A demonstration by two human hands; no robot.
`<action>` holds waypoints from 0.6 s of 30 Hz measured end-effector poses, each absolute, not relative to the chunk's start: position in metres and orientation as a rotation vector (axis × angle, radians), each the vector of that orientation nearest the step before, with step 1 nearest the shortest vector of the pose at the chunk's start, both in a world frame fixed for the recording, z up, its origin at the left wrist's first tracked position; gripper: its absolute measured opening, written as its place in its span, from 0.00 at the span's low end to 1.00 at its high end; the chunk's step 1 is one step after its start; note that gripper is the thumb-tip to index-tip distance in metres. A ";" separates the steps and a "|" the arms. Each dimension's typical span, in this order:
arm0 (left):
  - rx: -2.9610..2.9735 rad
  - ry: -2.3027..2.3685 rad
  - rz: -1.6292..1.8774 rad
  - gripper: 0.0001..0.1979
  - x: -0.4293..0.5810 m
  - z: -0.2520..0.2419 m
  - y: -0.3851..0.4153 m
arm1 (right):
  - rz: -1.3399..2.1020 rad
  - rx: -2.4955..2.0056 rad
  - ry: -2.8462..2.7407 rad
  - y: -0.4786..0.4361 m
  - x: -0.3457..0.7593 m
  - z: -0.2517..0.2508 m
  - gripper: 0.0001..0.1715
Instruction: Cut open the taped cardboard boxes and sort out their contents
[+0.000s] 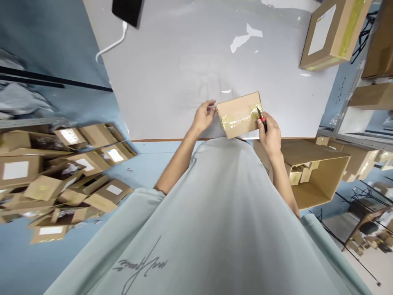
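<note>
A small cardboard box [238, 116] with shiny yellowish tape stands tilted at the front edge of the table, close to my body. My right hand [270, 133] is closed around a red and black utility knife [263, 121]. Its dark blade points up and left, over the taped right end of the box. At the box's left corner is my left hand [204, 116], its fingers loosely curved and apart. Those fingertips are right beside the corner; whether they touch it I cannot tell.
On the pale table [166, 82] lie torn white paper scraps [242, 40], a dark device [127, 12] with a white cable, and a larger taped box [333, 37]. Opened boxes [76, 172] are piled on the left. A big open carton [322, 176] stands at the right.
</note>
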State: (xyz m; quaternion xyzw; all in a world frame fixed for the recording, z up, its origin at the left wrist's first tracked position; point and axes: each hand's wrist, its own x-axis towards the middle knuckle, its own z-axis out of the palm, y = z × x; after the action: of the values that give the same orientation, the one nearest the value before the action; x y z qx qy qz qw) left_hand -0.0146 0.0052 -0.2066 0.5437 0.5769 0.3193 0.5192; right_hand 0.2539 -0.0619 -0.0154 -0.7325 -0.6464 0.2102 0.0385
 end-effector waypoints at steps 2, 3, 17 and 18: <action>1.311 1.372 0.821 0.20 -0.022 -0.177 0.013 | 0.561 -2.330 -1.949 -0.066 0.248 -0.009 0.39; 1.318 1.355 0.826 0.19 -0.025 -0.161 0.016 | 0.533 -2.359 -1.931 -0.068 0.245 -0.005 0.38; 1.302 1.121 0.735 0.11 -0.033 -0.111 0.029 | 0.999 -2.350 -2.081 -0.070 0.148 0.019 0.34; 1.299 1.118 0.740 0.11 -0.033 -0.114 0.029 | 1.001 -2.368 -2.091 -0.070 0.146 0.020 0.35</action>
State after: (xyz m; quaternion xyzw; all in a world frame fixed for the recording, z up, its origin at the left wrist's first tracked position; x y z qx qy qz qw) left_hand -0.0325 0.0289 -0.1137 0.5593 0.4812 0.3187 0.5951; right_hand 0.1456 -0.0700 0.0195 -0.7119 -0.6287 0.3010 -0.0859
